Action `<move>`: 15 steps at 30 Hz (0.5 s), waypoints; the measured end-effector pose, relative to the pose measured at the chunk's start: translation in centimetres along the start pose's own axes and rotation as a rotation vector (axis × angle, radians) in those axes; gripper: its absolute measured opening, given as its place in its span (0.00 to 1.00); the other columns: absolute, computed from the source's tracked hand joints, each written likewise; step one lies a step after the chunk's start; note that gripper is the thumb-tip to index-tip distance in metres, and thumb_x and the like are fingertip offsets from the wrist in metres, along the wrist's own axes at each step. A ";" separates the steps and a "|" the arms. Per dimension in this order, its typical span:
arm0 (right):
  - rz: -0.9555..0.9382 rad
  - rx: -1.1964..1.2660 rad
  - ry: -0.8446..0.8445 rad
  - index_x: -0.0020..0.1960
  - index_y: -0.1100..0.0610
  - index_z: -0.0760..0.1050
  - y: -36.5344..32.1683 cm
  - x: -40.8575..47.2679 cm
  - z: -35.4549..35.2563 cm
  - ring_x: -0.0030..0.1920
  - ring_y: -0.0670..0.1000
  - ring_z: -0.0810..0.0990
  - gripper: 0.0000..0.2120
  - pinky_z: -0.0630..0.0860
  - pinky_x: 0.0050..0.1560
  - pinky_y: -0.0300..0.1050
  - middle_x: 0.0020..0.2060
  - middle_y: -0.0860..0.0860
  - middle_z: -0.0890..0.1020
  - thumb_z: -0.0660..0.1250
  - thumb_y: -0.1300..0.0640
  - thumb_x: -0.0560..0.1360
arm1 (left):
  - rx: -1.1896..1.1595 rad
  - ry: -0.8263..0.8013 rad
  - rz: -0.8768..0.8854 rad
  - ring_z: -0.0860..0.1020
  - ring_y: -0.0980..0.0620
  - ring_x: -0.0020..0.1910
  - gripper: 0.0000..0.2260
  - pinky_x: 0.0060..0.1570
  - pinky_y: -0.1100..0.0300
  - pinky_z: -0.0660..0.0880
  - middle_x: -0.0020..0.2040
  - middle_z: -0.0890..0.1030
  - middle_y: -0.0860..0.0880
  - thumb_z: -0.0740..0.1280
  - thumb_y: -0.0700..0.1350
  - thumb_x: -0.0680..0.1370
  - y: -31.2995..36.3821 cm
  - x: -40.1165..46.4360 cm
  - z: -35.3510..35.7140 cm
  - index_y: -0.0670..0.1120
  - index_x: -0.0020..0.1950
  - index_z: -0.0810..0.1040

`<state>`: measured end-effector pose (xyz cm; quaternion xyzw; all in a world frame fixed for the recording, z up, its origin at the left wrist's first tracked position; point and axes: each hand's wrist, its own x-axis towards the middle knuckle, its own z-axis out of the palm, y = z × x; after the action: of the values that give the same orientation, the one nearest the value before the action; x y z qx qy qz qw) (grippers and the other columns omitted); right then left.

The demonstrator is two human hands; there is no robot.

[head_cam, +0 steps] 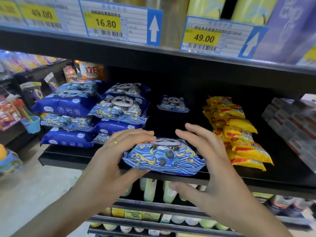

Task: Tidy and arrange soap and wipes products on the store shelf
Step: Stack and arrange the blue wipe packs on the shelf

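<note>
A blue panda-print wipes pack lies at the front edge of the black shelf. My left hand holds its left end, fingers over the top and thumb under the front. My right hand is spread at its right end with straight fingers, the thumb below the shelf edge. Two stacks of the same blue wipes packs stand to the left. One more small pack leans far back in the shelf. A row of yellow soap packets runs along the right.
The upper shelf edge carries price tags just above my hands. An orange-labelled bottle stands behind the wipes stacks. Grey boxes fill the far right. Pale bottles sit on the shelf below. Toys hang at the left.
</note>
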<state>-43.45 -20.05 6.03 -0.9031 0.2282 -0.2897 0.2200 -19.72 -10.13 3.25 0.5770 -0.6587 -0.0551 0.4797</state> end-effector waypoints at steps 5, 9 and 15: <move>0.121 0.369 0.015 0.69 0.37 0.73 0.2 0.3 0.7 0.70 0.44 0.74 0.32 0.76 0.59 0.35 0.68 0.37 0.76 0.79 0.60 0.73 | -0.257 -0.047 -0.151 0.80 0.55 0.64 0.20 0.59 0.68 0.74 0.63 0.83 0.57 0.77 0.51 0.75 0.4 -0.3 0.7 0.60 0.66 0.79; 0.163 0.454 0.006 0.66 0.39 0.74 0.5 0.5 1.0 0.64 0.49 0.79 0.26 0.75 0.62 0.42 0.62 0.42 0.82 0.78 0.59 0.75 | -0.315 -0.069 -0.226 0.80 0.61 0.63 0.16 0.58 0.76 0.70 0.60 0.85 0.61 0.76 0.49 0.76 0.6 -0.3 0.9 0.54 0.63 0.81; 0.223 0.574 0.018 0.66 0.43 0.76 0.7 0.5 1.6 0.63 0.51 0.81 0.21 0.80 0.61 0.53 0.62 0.45 0.83 0.75 0.52 0.75 | -0.400 -0.118 -0.250 0.81 0.60 0.64 0.14 0.58 0.72 0.73 0.63 0.84 0.61 0.74 0.52 0.78 0.5 -0.1 0.8 0.61 0.62 0.81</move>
<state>-42.26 -20.40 4.69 -0.7709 0.2368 -0.3242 0.4945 -20.66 -10.23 3.11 0.5435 -0.5850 -0.2770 0.5344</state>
